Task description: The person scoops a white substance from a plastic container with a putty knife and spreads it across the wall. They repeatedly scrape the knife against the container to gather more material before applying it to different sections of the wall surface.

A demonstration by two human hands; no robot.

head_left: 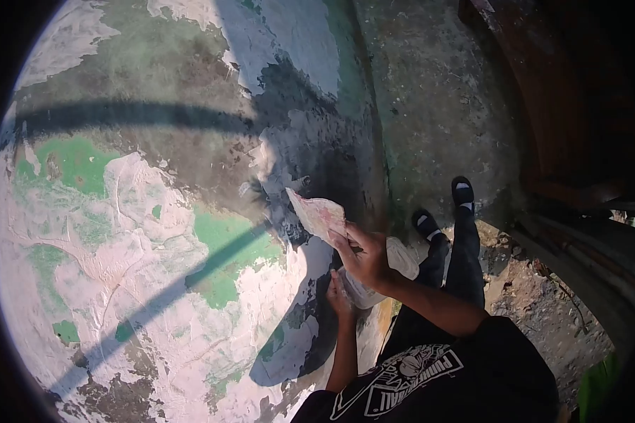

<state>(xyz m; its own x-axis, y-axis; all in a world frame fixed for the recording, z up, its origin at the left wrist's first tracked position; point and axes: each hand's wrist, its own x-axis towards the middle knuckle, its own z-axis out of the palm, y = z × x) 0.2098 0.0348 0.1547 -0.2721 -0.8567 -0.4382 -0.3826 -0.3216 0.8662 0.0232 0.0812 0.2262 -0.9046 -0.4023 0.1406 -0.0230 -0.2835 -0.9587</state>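
Note:
My right hand [367, 255] is closed on a flat putty spreader [319, 213], its thin blade smeared whitish and pink. The blade points up and left, close over the wall [148, 247] in this view. Lower down, my left hand [341, 295] is at the near side of a pale, see-through plastic tub [402, 259], its fingers wrapped at the tub's edge. My right hand and forearm hide part of the tub. The wall carries rough white patches of filler over green paint and bare grey plaster.
A concrete walkway [437, 92] runs along the wall's foot, where my feet in dark sandals [463, 192] stand. Rubble and soil [536, 303] lie to the right, beside dark beams [571, 261]. Shadow bands cross the wall.

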